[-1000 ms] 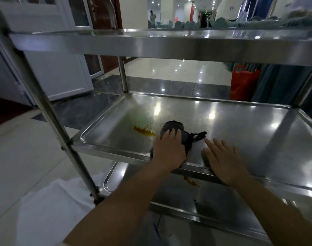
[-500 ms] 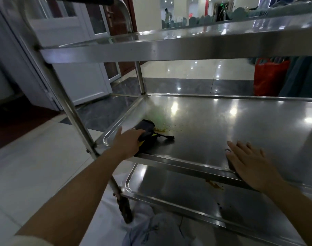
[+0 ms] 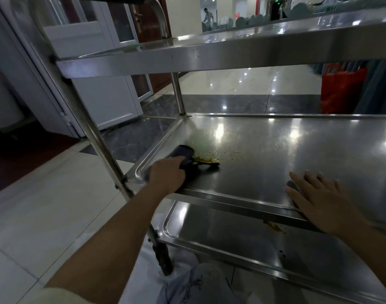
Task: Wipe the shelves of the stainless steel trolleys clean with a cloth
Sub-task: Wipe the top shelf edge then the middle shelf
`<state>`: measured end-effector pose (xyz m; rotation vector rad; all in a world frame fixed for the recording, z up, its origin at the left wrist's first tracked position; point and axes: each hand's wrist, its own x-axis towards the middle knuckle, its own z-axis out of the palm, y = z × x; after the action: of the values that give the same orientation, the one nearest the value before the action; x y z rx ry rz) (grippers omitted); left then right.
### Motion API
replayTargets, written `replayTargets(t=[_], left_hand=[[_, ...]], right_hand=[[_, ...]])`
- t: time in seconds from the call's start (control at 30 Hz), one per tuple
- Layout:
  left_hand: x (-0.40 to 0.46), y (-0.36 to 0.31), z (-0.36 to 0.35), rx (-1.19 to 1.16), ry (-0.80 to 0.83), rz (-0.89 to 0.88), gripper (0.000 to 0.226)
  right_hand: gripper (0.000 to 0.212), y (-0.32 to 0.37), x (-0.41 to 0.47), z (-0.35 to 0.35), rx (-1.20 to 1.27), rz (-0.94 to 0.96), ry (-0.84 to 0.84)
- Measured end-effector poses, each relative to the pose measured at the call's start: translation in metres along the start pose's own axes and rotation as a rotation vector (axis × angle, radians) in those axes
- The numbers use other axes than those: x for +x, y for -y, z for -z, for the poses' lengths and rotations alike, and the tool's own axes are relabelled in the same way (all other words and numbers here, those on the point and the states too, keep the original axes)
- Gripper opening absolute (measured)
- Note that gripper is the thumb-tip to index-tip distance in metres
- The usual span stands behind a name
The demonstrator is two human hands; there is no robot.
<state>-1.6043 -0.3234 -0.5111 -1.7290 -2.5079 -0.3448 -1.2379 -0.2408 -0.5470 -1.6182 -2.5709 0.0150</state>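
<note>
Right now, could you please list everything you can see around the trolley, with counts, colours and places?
trolley: one, stainless steel, three shelves in view, filling most of the view
middle shelf: one, steel, at hand height
cloth: one, dark, at the near left corner of the middle shelf
stain: one, yellow-orange smear with specks, on the middle shelf just right of the cloth
smaller stain: one, orange, on the bottom shelf near its front
bag: one, red, on the floor beyond the trolley, at right
door: one, white, at left
person: one, far down the hall
left hand: one, gripping the cloth
right hand: one, flat on the middle shelf's front edge
</note>
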Motion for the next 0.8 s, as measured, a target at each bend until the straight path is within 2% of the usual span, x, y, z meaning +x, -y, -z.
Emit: replayTargets(t=[0.1, 0.2, 0.37, 0.57, 0.7, 0.8], left_hand=[[-0.017, -0.058, -0.015, -0.092, -0.065, -0.213, 0.048], [-0.024, -0.1, -0.029, -0.133, -0.006, -0.289, 0.05], [-0.02, -0.084, -0.025, -0.057, 0.049, -0.394, 0.056], [-0.017, -0.006, -0.005, 0.083, 0.03, -0.175, 0.063], [-0.014, -0.014, -0.004, 0.08, -0.022, -0.112, 0.054], [-0.019, -0.039, -0.009, 0.015, -0.017, -0.172, 0.051]], right_hand=[[0.079, -0.001, -0.002, 0.002, -0.014, 0.009, 0.008], [0.082, -0.002, -0.004, 0.004, 0.001, 0.006, 0.019], [0.08, -0.004, -0.004, 0.007, 0.048, 0.003, 0.049], [0.087, -0.007, -0.001, -0.002, 0.044, 0.029, -0.005], [0.086, -0.007, -0.001, -0.003, 0.062, 0.029, -0.047], [0.081, -0.005, -0.003, 0.001, 0.11, 0.022, -0.057]])
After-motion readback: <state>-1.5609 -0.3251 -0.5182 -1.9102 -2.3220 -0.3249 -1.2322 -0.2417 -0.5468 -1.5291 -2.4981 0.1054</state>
